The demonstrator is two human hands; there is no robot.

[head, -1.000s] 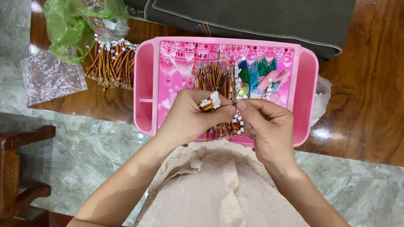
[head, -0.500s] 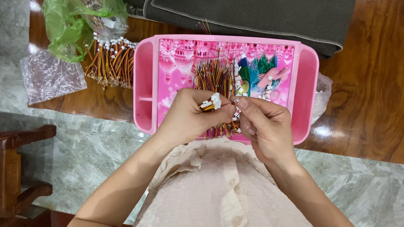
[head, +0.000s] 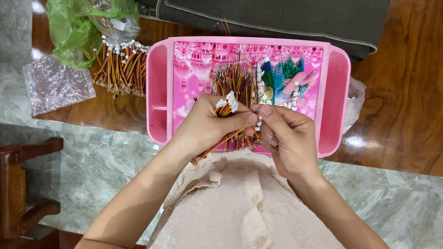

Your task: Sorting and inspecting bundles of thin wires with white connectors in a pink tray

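Change since earlier frame: little is being altered – the right hand is now being held closer against the left hand, fingertips meeting over the bundle.
Left hand: is being kept curled around a small bundle of wire leads, white connectors showing at the top, loose ends trailing out below the palm.
Right hand: thumb and forefinger are being pressed together on something small at the bundle's edge; what exactly is being pinched cannot be told.
Step in hand: judged as leads being gathered one by one into the held bundle.
Next move: is judged as calling for a fine pinch on a single lead from the loose pile of leads lying on the pink tray.
Edges: both hands are being held over the tray's near rim, just above the lap – the raised side pockets are flanking them.
Open room: the sorted bunch of leads, the green bag and the clear bag are lying well apart to the left.
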